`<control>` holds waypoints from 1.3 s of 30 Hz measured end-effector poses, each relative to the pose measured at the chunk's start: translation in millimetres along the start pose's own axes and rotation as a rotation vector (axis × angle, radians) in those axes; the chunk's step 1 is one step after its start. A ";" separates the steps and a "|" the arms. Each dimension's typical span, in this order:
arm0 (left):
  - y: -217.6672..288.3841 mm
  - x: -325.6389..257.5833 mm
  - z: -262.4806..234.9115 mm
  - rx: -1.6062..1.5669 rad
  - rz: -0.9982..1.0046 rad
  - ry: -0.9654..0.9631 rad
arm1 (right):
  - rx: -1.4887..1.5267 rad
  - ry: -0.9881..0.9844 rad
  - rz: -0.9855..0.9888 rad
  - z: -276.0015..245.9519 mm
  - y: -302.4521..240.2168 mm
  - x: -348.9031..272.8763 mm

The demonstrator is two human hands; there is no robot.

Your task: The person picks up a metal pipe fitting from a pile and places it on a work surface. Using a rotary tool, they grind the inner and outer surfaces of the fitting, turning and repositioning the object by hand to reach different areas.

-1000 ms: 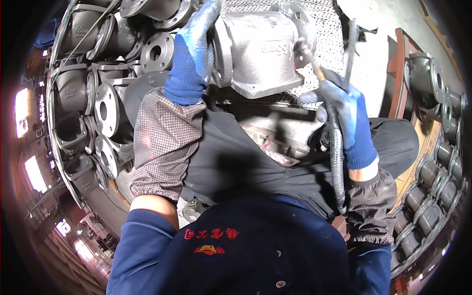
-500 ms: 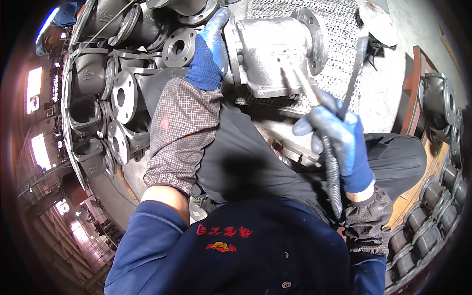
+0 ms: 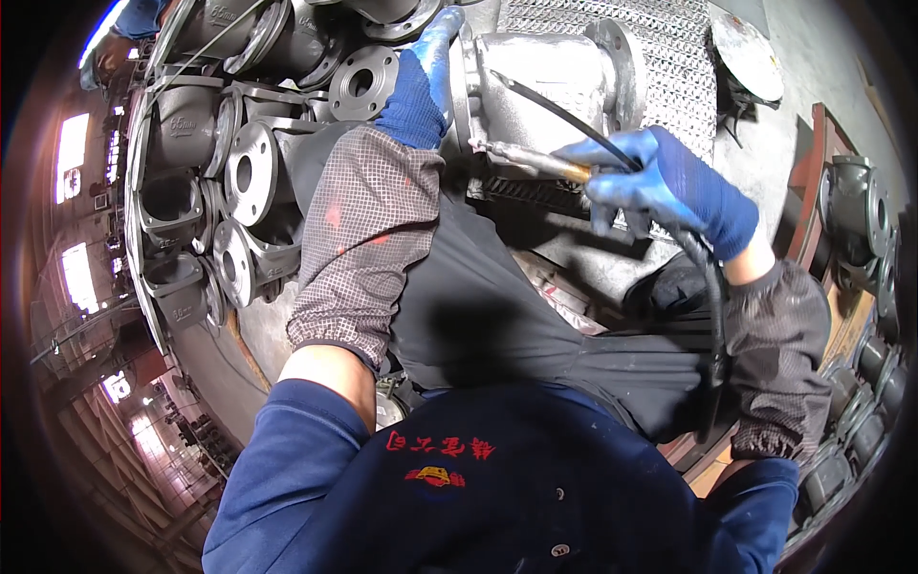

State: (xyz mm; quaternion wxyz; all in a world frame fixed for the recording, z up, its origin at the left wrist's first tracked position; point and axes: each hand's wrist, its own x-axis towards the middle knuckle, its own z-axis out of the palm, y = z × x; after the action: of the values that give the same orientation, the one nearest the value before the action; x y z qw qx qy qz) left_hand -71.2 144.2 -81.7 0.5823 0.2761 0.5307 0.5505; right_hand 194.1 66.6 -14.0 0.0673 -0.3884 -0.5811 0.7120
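A grey flanged valve body [image 3: 564, 62] lies on its side on a patterned metal surface [image 3: 669, 72]. My left hand [image 3: 428, 81], in a blue glove, is wrapped around the flange at its left end. In my right hand [image 3: 650, 182], also gloved, is a slim pencil-type grinder [image 3: 535, 160] with a metal shaft and brass-coloured collar. Its tip points left, close to the valve body's near side by the left flange; I cannot tell whether they touch. A long black strip [image 3: 564, 117] sticks out of the same hand across the casting. A black hose [image 3: 715, 325] trails down by my right forearm.
Several similar castings [image 3: 182, 129] are stacked along the left. More stand at the right [image 3: 854, 206] and lower right [image 3: 827, 483]. A round pale seat or disc [image 3: 746, 59] sits beyond the metal surface, near a red-brown frame [image 3: 813, 163]. My knees are below the work.
My right hand has swung right and upward. The grinder's tip has gone from the casting's upper face to its near left side and now points left. My left hand keeps its hold.
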 end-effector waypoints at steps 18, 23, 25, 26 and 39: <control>2.4 -13.4 -2.7 0.061 0.051 -0.109 | 0.068 -0.092 -0.111 -35.2 8.9 45.1; 9.1 -13.8 9.3 -0.037 -0.254 -0.016 | 0.040 -0.087 -0.062 -35.6 13.4 45.9; -5.0 -7.0 4.6 0.119 0.117 0.041 | 0.059 -0.017 -0.092 -37.4 12.4 42.9; -3.5 -0.6 -5.7 0.044 -0.004 -0.060 | 0.021 0.008 -0.119 -36.2 10.1 39.4; 1.0 1.3 -19.8 -0.168 -0.215 -0.210 | 0.551 0.277 -0.006 21.8 14.4 -18.4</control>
State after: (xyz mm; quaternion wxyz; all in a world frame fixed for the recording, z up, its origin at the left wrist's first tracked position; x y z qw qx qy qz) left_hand -90.0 140.5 -86.9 0.7111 0.2241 0.4456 0.4956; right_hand 198.2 35.0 -17.5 0.2507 -0.4471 -0.3528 0.7828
